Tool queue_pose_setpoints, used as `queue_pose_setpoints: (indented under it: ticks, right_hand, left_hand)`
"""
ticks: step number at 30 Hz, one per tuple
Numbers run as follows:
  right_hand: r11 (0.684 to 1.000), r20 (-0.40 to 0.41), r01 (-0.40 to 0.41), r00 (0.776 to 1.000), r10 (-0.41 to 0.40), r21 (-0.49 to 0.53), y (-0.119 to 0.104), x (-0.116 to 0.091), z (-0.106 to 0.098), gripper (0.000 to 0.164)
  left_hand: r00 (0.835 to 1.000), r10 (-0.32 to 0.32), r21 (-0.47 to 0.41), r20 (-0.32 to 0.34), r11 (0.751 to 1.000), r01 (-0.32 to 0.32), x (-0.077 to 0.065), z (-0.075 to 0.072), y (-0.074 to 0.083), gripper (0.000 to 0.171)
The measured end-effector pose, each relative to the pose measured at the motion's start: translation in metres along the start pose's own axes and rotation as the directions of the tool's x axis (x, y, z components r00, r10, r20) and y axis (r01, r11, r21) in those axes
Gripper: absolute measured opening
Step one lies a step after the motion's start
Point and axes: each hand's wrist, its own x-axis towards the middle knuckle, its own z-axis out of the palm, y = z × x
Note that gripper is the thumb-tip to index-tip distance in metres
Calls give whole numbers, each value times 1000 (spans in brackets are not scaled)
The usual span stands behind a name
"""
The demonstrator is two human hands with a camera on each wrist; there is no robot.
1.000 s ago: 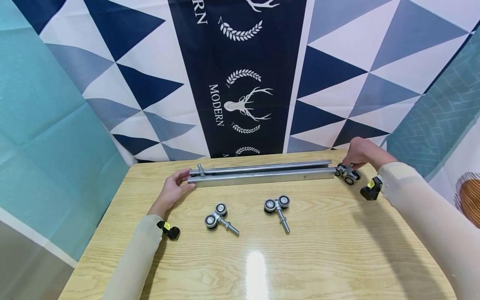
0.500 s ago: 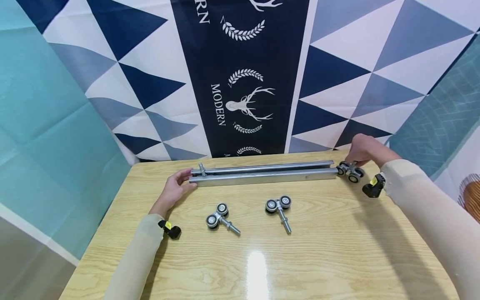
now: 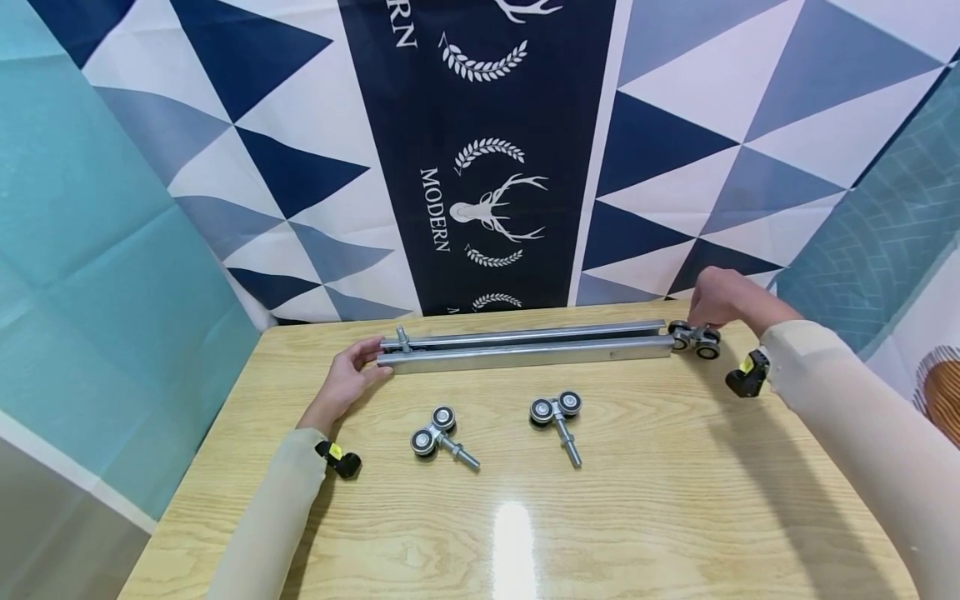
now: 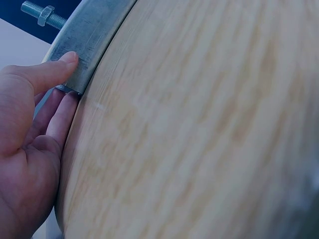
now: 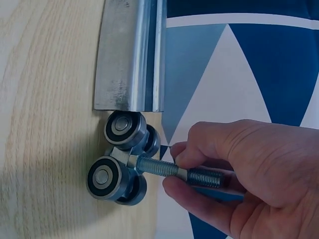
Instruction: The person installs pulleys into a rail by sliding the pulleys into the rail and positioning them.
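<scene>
A slotted metal track (image 3: 525, 352) lies along the back of the wooden table, its slot facing up. My left hand (image 3: 352, 372) grips its left end; in the left wrist view the thumb presses the side wall and the fingers curl at the end. Near that end a bolt (image 3: 402, 339) with a nut sticks up from the slot, its lower part hidden inside. My right hand (image 3: 716, 298) pinches the threaded bolt of a roller trolley (image 5: 119, 159). In the right wrist view its wheels sit at the track's right end, one pair right at the opening, bolt pointing up.
Two more roller trolleys lie on the table in front of the track: one on the left (image 3: 438, 435), one nearer the middle (image 3: 557, 423), both with bolts pointing toward the front. A patterned cloth (image 3: 495, 167) hangs behind the table's back edge.
My right hand has shifted the roller trolley slightly and levelled it at the track's right end. The left hand keeps its hold on the left end.
</scene>
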Motion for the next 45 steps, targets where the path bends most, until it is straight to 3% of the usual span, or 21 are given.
queue_pose_setpoints:
  ticks: [16, 31, 45]
  right_hand:
    - [984, -61, 120, 990, -129, -132, -3, 3, 6, 15]
    - [983, -44, 156, 986, -161, -102, -11, 9, 11, 21]
    - [979, -77, 186, 978, -192, -86, -27, 13, 15, 10]
  left_hand:
    - [1000, 10, 1, 1, 1000, -10, 1, 0, 1, 64]
    - [1000, -2, 8, 4, 1000, 2, 1, 1, 0, 66]
    - [1000, 2, 16, 0, 1000, -2, -4, 0, 3, 64]
